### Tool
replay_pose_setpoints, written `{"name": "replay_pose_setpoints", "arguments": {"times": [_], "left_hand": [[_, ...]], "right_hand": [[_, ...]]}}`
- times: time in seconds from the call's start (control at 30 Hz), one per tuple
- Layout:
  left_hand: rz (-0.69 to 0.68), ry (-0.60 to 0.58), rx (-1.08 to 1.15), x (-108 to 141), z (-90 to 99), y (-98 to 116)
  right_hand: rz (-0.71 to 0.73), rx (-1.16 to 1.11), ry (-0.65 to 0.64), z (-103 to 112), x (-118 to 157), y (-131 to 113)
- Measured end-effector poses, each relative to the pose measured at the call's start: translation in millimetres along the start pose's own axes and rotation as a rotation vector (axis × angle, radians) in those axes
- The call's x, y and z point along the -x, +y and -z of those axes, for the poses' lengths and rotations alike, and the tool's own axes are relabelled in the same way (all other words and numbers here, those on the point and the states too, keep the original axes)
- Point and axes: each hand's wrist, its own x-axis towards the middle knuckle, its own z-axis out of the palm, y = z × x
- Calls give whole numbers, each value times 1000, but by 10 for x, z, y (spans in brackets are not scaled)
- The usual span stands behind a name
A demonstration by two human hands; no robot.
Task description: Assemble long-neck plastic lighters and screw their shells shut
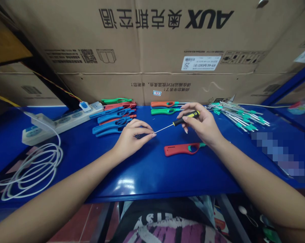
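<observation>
Pinching the screwdriver (179,121), the left hand (132,137) holds its tip, the right hand (204,125) its handle; a red casing (177,150) lies near the screwdriver.

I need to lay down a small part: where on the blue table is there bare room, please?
The blue table is bare between the red handle and the table's front edge. At the back it is crowded: blue handles and power strip left, metal rods right.

smooth glossy tabletop (147,168); matt cardboard (162,40); screwdriver (177,122): plastic handle (194,114), shiny metal shaft (164,129)
</observation>
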Motion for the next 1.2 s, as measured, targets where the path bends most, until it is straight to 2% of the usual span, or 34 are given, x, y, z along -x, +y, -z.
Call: {"name": "replay_pose_setpoints", "arguments": {"times": [0.13, 0.27, 0.47, 0.53, 0.7, 0.83, 0.93, 1.0, 1.07, 1.13, 1.2], "left_hand": [[36, -13, 53, 53, -96, 45], [67, -108, 124, 106, -217, 152], [147, -214, 216, 65, -301, 405], [157, -259, 220, 16, -305, 460], [109, -343, 91, -10, -369, 470], [41, -397, 2, 27, -383, 396], [-54, -428, -4, -83, -268, 265], [-54, -398, -35, -225, -168, 112], [-21, -337, -170, -379, -98, -85], [6, -348, -316, -508, -79, -291], [55, -364, -373, -595, -110, -467]], "right_hand": [[113, 51, 38, -69, 59, -73], [282, 153, 28, -151, 120, -165], [266, 286, -318, -160, 60, -426], [309, 325, -300, -159, 30, -432], [427, 386, -123, -169, 38, -231], [445, 395, -53, -168, 101, -98], [444, 385, -58, -160, 126, -63], [442, 383, -64, -155, 131, -48], [440, 373, -67, -154, 132, -30], [440, 357, -65, -158, 133, -8], [442, 342, -62, -164, 134, 16]]}}
